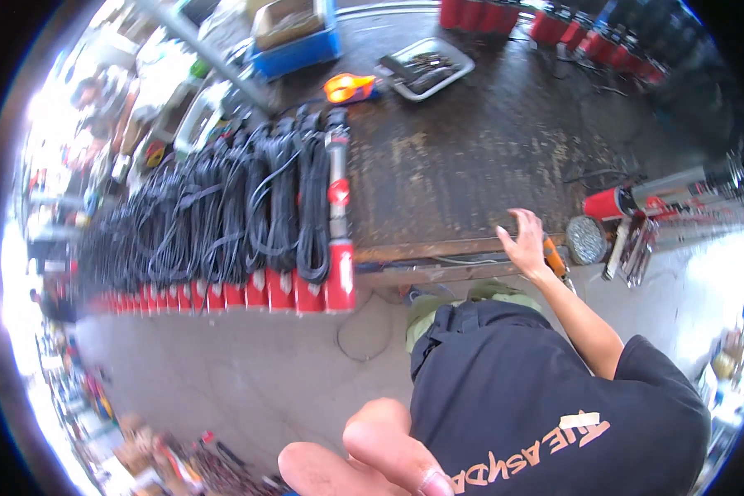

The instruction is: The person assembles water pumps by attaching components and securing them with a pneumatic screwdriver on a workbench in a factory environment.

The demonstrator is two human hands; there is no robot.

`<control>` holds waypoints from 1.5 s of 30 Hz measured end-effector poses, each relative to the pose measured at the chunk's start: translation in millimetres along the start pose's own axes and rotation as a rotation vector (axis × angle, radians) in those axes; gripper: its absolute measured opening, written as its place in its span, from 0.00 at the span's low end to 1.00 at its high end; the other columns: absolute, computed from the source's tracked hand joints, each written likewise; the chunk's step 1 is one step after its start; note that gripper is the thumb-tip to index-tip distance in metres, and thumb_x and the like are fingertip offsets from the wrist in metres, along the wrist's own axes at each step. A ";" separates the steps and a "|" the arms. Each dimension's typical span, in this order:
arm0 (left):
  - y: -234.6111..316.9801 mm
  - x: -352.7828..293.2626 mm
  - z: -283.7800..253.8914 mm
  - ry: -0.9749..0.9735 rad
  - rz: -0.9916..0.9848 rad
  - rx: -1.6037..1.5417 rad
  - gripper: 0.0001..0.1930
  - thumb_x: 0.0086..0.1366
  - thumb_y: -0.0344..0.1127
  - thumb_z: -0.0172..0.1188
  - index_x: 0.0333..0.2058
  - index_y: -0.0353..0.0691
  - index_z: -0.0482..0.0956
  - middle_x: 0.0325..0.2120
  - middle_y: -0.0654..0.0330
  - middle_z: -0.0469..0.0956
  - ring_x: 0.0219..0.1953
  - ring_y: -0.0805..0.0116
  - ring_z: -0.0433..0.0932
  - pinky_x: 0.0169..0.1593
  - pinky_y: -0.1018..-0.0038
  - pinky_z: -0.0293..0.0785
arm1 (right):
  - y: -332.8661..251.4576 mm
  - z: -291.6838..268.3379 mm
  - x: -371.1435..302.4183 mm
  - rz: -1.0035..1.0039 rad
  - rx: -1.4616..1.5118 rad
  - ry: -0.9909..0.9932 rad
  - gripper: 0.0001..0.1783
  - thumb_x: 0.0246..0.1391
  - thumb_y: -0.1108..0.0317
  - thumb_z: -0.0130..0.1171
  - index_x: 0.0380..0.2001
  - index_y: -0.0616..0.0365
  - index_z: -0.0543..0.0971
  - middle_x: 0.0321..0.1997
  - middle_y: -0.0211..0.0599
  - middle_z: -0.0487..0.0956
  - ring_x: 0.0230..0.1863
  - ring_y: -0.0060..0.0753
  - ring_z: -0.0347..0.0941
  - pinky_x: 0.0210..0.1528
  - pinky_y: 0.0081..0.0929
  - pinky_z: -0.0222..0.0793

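One orange-handled tool (555,258), centre-right on the bench edge (438,248), probably light and rigid, grip by handle; my right hand (525,241) spread empty beside it, my left hand (388,455) curled, contents untellable.

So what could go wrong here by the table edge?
1. The right hand is open over the table edge, right beside an orange-handled tool. A bump might knock the tool to the floor.
2. A thin cable loop lies on the floor close to the shoe. It could catch a foot and trip the person.
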State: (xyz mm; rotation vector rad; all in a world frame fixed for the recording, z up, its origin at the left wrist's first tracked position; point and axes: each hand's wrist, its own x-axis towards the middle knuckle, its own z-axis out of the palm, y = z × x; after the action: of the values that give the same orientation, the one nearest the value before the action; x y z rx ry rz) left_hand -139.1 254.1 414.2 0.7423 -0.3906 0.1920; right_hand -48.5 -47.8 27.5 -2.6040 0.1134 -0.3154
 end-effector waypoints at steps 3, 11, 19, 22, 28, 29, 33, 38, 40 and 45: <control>-28.4 5.1 14.9 -0.017 -0.043 0.034 0.26 0.72 0.56 0.51 0.67 0.64 0.64 0.30 0.75 0.75 0.49 0.62 0.63 0.51 0.63 0.60 | 77.0 -44.4 -43.1 0.184 -0.213 0.105 0.29 0.49 0.58 0.67 0.51 0.59 0.73 0.53 0.47 0.72 0.56 0.54 0.67 0.60 0.49 0.63; -161.7 39.8 138.3 -0.047 0.716 -0.867 0.07 0.60 0.39 0.67 0.38 0.52 0.86 0.27 0.73 0.71 0.35 0.71 0.66 0.39 0.74 0.62 | 177.6 -87.2 -130.7 0.619 -0.290 -0.303 0.40 0.45 0.37 0.66 0.41 0.69 0.75 0.41 0.59 0.77 0.46 0.61 0.75 0.50 0.50 0.72; -280.4 -12.5 205.4 -0.132 0.279 -0.305 0.05 0.61 0.36 0.65 0.36 0.48 0.84 0.26 0.69 0.71 0.35 0.68 0.67 0.39 0.72 0.63 | 209.9 -97.3 -117.0 0.380 0.364 -0.611 0.38 0.52 0.31 0.59 0.40 0.61 0.80 0.37 0.55 0.83 0.40 0.60 0.80 0.45 0.49 0.74; -314.0 -26.4 216.7 -0.153 0.193 -0.193 0.04 0.62 0.35 0.64 0.35 0.46 0.83 0.26 0.67 0.71 0.35 0.67 0.68 0.39 0.71 0.64 | 213.4 -113.0 -97.4 0.397 0.265 -0.689 0.37 0.52 0.31 0.59 0.39 0.59 0.81 0.36 0.54 0.83 0.42 0.59 0.80 0.46 0.47 0.74; -343.1 -46.6 217.5 -0.186 0.068 -0.085 0.02 0.63 0.33 0.62 0.33 0.43 0.81 0.26 0.64 0.71 0.34 0.65 0.69 0.38 0.69 0.65 | 205.3 -155.1 -82.8 0.367 0.318 -0.647 0.37 0.52 0.31 0.59 0.34 0.61 0.81 0.33 0.55 0.83 0.39 0.59 0.81 0.43 0.47 0.74; -348.3 -49.6 216.5 -0.181 0.079 -0.031 0.02 0.64 0.32 0.62 0.33 0.42 0.81 0.26 0.63 0.71 0.34 0.64 0.69 0.38 0.68 0.65 | 209.6 -162.9 -88.2 0.376 0.325 -0.606 0.36 0.52 0.31 0.59 0.33 0.61 0.82 0.32 0.55 0.83 0.39 0.58 0.81 0.43 0.47 0.74; -326.6 -42.4 209.5 -0.102 0.149 0.128 0.03 0.64 0.31 0.61 0.32 0.40 0.80 0.26 0.61 0.72 0.34 0.63 0.70 0.38 0.67 0.66 | 211.2 -186.9 -108.3 0.458 0.308 -0.457 0.32 0.50 0.35 0.64 0.28 0.59 0.82 0.26 0.51 0.81 0.34 0.56 0.80 0.39 0.46 0.74; -259.9 -32.3 194.1 -0.122 0.271 0.032 0.04 0.66 0.29 0.60 0.31 0.38 0.79 0.25 0.58 0.72 0.34 0.61 0.70 0.37 0.66 0.67 | 224.8 -183.7 -124.9 0.540 0.296 -0.273 0.30 0.50 0.39 0.67 0.27 0.60 0.82 0.20 0.49 0.77 0.27 0.56 0.78 0.32 0.45 0.72; -229.5 -30.6 186.2 -0.114 0.349 0.065 0.05 0.66 0.28 0.59 0.30 0.36 0.79 0.25 0.57 0.72 0.33 0.60 0.71 0.37 0.65 0.68 | 232.1 -173.4 -128.0 0.539 0.278 -0.233 0.30 0.50 0.40 0.67 0.27 0.61 0.82 0.21 0.50 0.77 0.27 0.56 0.77 0.32 0.44 0.72; -164.0 -14.6 168.7 0.018 0.924 1.223 0.06 0.67 0.27 0.57 0.29 0.34 0.77 0.25 0.54 0.72 0.33 0.59 0.71 0.37 0.63 0.69 | 265.7 -152.5 -142.8 0.636 0.349 -0.106 0.30 0.51 0.41 0.67 0.25 0.63 0.81 0.22 0.52 0.77 0.27 0.58 0.77 0.32 0.45 0.72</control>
State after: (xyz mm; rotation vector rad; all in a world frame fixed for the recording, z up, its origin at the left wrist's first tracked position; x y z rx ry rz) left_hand -149.1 18.6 419.7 1.7117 -0.5718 1.3910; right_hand -229.6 -331.2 -5.4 -2.0983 0.7553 0.0332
